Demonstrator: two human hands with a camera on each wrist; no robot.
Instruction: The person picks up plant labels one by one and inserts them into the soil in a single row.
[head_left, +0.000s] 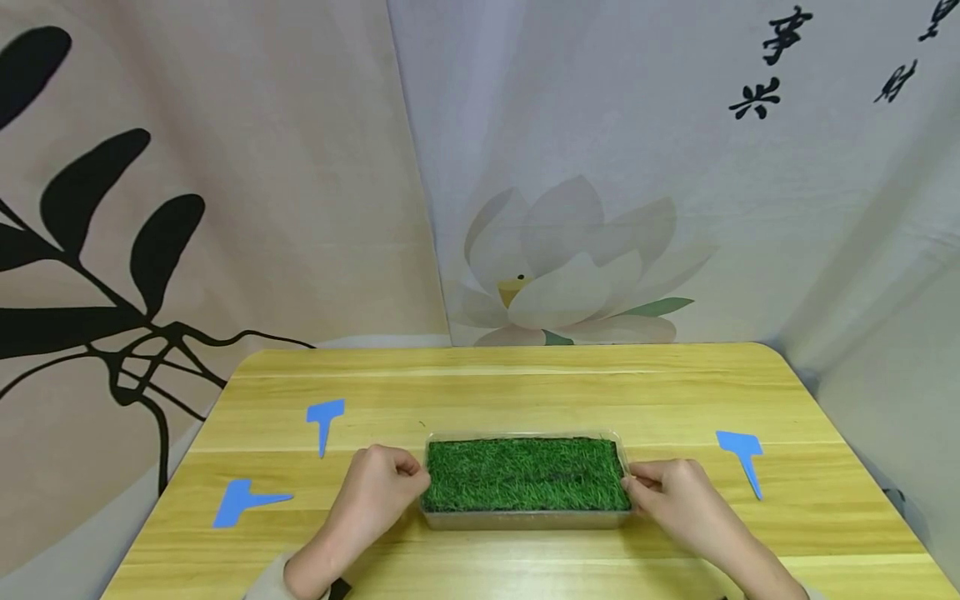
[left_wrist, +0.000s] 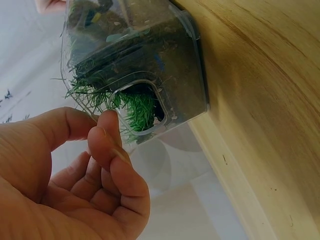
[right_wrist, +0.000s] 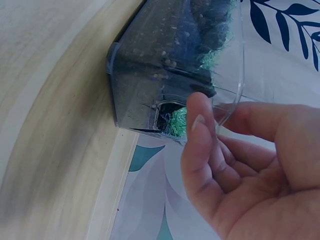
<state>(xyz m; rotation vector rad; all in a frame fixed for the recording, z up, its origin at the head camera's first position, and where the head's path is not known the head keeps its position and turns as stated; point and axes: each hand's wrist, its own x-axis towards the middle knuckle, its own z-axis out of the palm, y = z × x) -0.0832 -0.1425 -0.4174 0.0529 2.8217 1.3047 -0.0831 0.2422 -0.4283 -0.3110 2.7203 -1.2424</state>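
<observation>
Evidently balanced between two light grips, the clear plastic box (head_left: pixel 525 521) stands around the middle of the worktop's (head_left: pixel 525 379) width, its long sides running much like the far edge. Artificial turf (head_left: pixel 528 475) fills its top. The left hand (head_left: pixel 378 487) and right hand (head_left: pixel 678 500) each pinch the rim at their own end, thumb and fingertips brought close together; holding opposite ends presumably keeps the box level and leaves the turf uncovered. Toward the worktop's left edge lie two blue T-shaped tags, one farther back (head_left: pixel 326 414) and one nearer the front (head_left: pixel 236 502); a third tag (head_left: pixel 739 444) lies toward the right edge. All three sit apart from box and hands, so they hardly seem to hinder either grip. A printed curtain (head_left: pixel 300 167) hangs beyond the far edge.
</observation>
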